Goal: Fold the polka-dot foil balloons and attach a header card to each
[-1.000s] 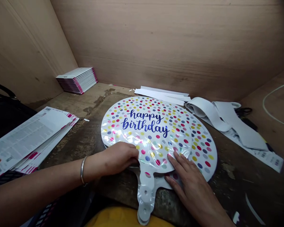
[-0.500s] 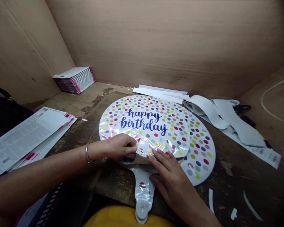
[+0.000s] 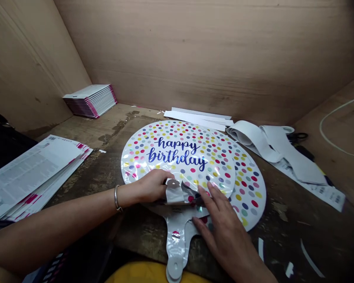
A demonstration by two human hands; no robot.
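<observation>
Flat on the table lie several foil balloons, white with coloured dots. The top balloon [image 3: 171, 135] reads "happy birthday" in dark blue. My left hand [image 3: 152, 186] is closed on its folded-up tail [image 3: 174, 193], which has a small hole near its rounded end. Spread over the lower right edge of the balloons is my right hand [image 3: 224, 220], its fingertips touching the foil. Another balloon [image 3: 250, 188] sticks out to the right underneath. More balloon tails [image 3: 176, 245] hang toward the table's front edge.
A neat stack of cards [image 3: 91, 100] stands in the back left corner. Printed card packs [image 3: 32, 177] lie at left. White paper strips [image 3: 197, 116], a curled label roll [image 3: 253, 135] and black-handled scissors [image 3: 297, 136] lie behind and right. Paper scraps [image 3: 289, 269] are at front right.
The top balloon's tail now shows folded up over its lower edge in my left hand. My right hand has shifted slightly right, still on the balloons.
</observation>
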